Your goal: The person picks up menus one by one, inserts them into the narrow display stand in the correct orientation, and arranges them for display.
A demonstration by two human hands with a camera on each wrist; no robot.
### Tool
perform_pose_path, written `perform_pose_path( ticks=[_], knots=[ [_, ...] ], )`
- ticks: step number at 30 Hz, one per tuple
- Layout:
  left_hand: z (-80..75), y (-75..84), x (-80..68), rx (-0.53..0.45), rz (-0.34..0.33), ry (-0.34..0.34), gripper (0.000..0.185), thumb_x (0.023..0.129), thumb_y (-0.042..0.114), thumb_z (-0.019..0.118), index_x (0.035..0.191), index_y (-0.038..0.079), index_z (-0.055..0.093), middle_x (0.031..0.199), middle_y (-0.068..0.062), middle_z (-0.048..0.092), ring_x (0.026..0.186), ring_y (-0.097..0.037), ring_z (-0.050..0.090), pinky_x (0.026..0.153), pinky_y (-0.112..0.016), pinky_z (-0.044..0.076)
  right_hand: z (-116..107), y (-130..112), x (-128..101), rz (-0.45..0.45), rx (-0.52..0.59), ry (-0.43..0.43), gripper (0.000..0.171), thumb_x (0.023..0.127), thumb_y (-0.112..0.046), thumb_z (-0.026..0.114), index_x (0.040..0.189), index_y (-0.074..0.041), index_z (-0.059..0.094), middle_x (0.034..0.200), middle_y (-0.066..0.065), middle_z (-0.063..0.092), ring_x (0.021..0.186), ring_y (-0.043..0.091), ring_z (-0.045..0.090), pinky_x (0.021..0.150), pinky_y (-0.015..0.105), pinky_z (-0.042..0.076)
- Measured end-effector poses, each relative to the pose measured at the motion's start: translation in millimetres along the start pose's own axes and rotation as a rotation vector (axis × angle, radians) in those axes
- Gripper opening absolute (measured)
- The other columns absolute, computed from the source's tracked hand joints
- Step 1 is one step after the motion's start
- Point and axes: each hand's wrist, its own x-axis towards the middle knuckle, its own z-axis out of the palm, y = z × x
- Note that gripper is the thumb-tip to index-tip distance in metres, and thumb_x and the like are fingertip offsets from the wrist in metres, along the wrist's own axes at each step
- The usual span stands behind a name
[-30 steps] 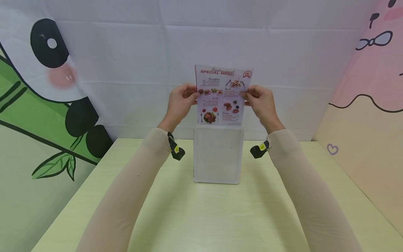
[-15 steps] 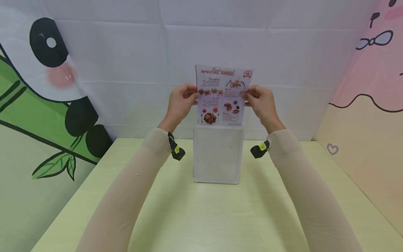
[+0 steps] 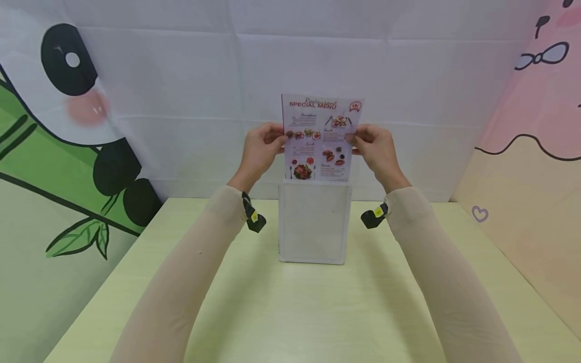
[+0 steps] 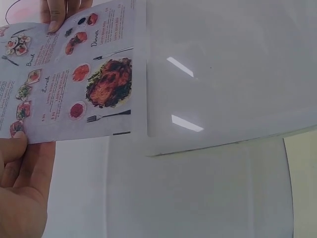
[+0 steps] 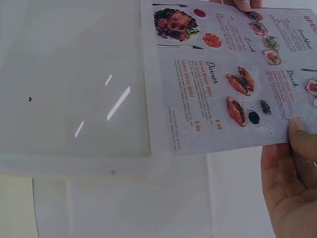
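A printed menu sheet (image 3: pixel 320 138) headed "SPECIAL MENU", with food pictures, is held upright above a clear acrylic sign stand (image 3: pixel 314 224) on the pale green table (image 3: pixel 290 312). My left hand (image 3: pixel 262 149) pinches the sheet's left edge and my right hand (image 3: pixel 374 147) pinches its right edge. The sheet's bottom edge meets the stand's top rim. In the left wrist view the menu sheet (image 4: pixel 74 74) lies against the stand (image 4: pixel 223 74), with my left thumb (image 4: pixel 20 148) on its edge. The right wrist view shows the menu sheet (image 5: pixel 228 74) beside the stand (image 5: pixel 74 74).
A white cloth backdrop (image 3: pixel 290 75) hangs behind the table. A panda-and-bamboo print (image 3: pixel 54 126) covers the left wall and a pink cartoon print (image 3: pixel 535 126) the right wall. Black wrist cameras (image 3: pixel 254 217) sit on both sleeves.
The menu sheet has sunk slightly toward the stand's top rim, with both hands moving down a little. The stand has not moved.
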Motion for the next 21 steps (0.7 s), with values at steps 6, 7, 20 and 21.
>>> perform_pose_path(
  ticks=[6,7,20,21],
  knots=[
    [0.7,-2.2,-1.0,-0.001,-0.006,-0.005,0.017,0.094,0.005,0.06,0.109,-0.001,0.064,0.108,-0.017,0.068,0.094,-0.018,0.067,0.081,-0.028,0.057,-0.9,1.0,0.2,0.011,0.004,-0.009,0.024,0.092,-0.015,0.065,0.111,-0.001,0.067,0.103,0.003,0.07,0.086,0.008,0.065,0.08,0.024,0.056],
    [0.8,-2.4,-1.3,0.0,-0.007,-0.006,0.017,0.094,0.005,0.06,0.109,-0.001,0.064,0.108,-0.017,0.068,0.094,-0.018,0.067,0.08,-0.028,0.057,-1.1,1.2,-0.2,0.01,0.003,-0.01,0.024,0.092,-0.015,0.065,0.111,-0.001,0.067,0.103,0.004,0.07,0.086,0.008,0.065,0.08,0.024,0.056],
    [1.6,-9.4,-5.3,-0.004,-0.037,-0.035,0.017,0.095,0.007,0.059,0.11,0.0,0.063,0.11,-0.016,0.067,0.097,-0.021,0.066,0.084,-0.032,0.057,-1.1,7.4,-3.5,0.031,-0.002,-0.039,0.026,0.093,-0.016,0.064,0.115,-0.002,0.065,0.112,0.009,0.069,0.09,0.011,0.066,0.089,0.036,0.055],
    [1.7,-9.9,-5.8,-0.008,-0.039,-0.036,0.017,0.095,0.007,0.059,0.11,0.0,0.063,0.11,-0.016,0.066,0.097,-0.021,0.066,0.084,-0.032,0.057,-1.0,7.8,-3.9,0.033,-0.004,-0.04,0.026,0.093,-0.016,0.064,0.115,-0.002,0.065,0.111,0.008,0.069,0.09,0.011,0.066,0.089,0.036,0.055]
  ],
)
